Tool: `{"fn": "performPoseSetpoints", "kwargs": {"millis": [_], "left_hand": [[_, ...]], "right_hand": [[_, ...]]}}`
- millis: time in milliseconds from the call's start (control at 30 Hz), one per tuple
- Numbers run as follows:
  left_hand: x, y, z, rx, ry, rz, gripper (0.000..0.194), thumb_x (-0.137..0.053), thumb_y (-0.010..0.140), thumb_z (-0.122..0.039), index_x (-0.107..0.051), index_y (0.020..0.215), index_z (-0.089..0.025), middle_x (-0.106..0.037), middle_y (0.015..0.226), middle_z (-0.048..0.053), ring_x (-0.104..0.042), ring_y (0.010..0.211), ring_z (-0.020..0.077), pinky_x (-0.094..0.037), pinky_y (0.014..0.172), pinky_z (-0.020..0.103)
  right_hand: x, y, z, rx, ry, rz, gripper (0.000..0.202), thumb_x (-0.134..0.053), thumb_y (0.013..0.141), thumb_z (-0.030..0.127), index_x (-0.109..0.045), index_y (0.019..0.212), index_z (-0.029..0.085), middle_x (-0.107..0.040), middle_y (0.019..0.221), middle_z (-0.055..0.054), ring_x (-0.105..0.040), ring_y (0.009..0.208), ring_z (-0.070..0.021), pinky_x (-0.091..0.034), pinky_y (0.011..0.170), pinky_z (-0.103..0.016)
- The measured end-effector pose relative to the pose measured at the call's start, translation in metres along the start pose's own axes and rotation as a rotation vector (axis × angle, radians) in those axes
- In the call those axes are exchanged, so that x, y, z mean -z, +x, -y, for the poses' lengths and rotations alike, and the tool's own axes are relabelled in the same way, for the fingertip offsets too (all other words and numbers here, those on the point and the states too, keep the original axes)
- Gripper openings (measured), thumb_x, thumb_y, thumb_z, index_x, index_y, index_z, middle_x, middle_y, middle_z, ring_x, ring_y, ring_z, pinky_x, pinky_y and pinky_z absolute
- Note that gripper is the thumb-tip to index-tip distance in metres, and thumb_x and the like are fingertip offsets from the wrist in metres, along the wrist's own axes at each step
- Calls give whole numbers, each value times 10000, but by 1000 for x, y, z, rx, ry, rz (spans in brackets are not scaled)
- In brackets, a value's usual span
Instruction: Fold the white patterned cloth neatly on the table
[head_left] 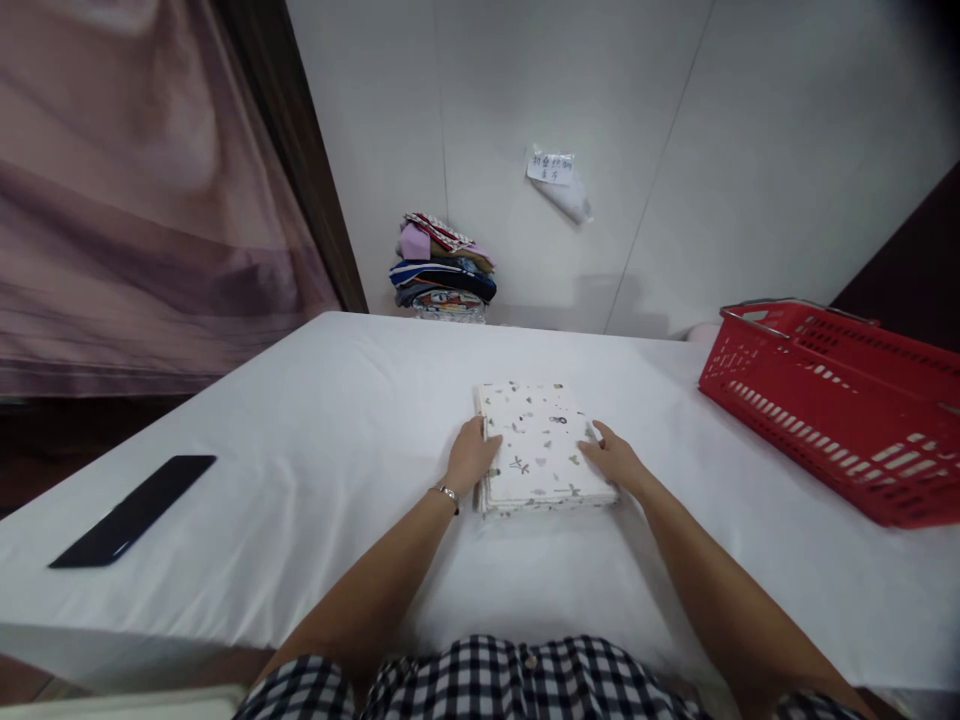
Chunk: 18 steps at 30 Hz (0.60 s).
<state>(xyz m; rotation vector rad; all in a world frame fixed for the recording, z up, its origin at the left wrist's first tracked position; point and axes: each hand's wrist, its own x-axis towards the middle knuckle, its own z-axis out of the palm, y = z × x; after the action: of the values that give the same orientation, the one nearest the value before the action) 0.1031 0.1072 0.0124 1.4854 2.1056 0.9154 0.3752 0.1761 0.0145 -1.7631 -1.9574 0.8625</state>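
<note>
A folded white cloth point(536, 440) with small printed figures lies in a neat, layered rectangle on the white-covered table point(300, 520). My left hand point(472, 455) grips its left edge, thumb on top and the other fingers hidden at the side. At the right edge, my right hand point(611, 458) holds the cloth in the same way, its thumb and fingertips against the border. A bracelet point(448, 493) circles my left wrist.
A red plastic basket point(832, 400) with metal handles stands at the right. On the left lies a flat black object point(135, 510). Stacked folded fabrics point(442, 268) rest by the back wall, where a paper note point(551, 167) hangs. A pinkish curtain point(150, 200) hangs at the left.
</note>
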Motion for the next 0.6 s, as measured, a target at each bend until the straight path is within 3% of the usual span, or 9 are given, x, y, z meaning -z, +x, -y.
{"fn": "performPoseSetpoints", "kwargs": {"millis": [200, 300, 400, 500, 600], "left_hand": [[-5, -4, 2, -16, -38, -17, 478, -559, 792, -301, -476, 1239, -154, -566, 1200, 125, -533, 1083, 229, -403, 911, 327], [-8, -9, -1, -23, -73, 4, 509, -568, 785, -307, -463, 1258, -150, -554, 1219, 126, -533, 1081, 227, -406, 915, 328], [-10, -12, -1, -19, -107, 10, 510, -581, 780, -321, -471, 1251, -160, -560, 1215, 114, -535, 1081, 223, -406, 919, 325], [-12, -12, 1, -25, -117, -18, 484, -572, 788, -310, -479, 1242, -169, -566, 1204, 100, -535, 1078, 216, -406, 924, 324], [-14, -14, 2, -52, -109, -61, 467, -541, 809, -293, -469, 1254, -172, -555, 1212, 100, -516, 1110, 216, -403, 936, 327]], "right_hand": [[-1, -3, -7, -31, 211, 16, 703, -600, 752, 429, -397, 1381, 191, -638, 945, -49, -615, 765, -174, -488, 688, -278], [4, -2, -14, -29, 135, -20, 692, -590, 755, 426, -406, 1375, 181, -640, 945, -52, -617, 796, -185, -489, 712, -293], [9, 1, -14, 1, -92, 2, 642, -555, 777, 443, -441, 1353, 184, -634, 1059, -92, -610, 924, -234, -476, 806, -348], [9, 3, 1, 172, -268, -50, 600, -504, 819, 417, -425, 1364, 179, -527, 1291, -126, -503, 1161, -271, -390, 967, -398], [-1, 7, 22, 409, -291, -56, 570, -413, 881, 439, -374, 1396, 198, -331, 1471, -88, -290, 1346, -234, -262, 1080, -378]]}}
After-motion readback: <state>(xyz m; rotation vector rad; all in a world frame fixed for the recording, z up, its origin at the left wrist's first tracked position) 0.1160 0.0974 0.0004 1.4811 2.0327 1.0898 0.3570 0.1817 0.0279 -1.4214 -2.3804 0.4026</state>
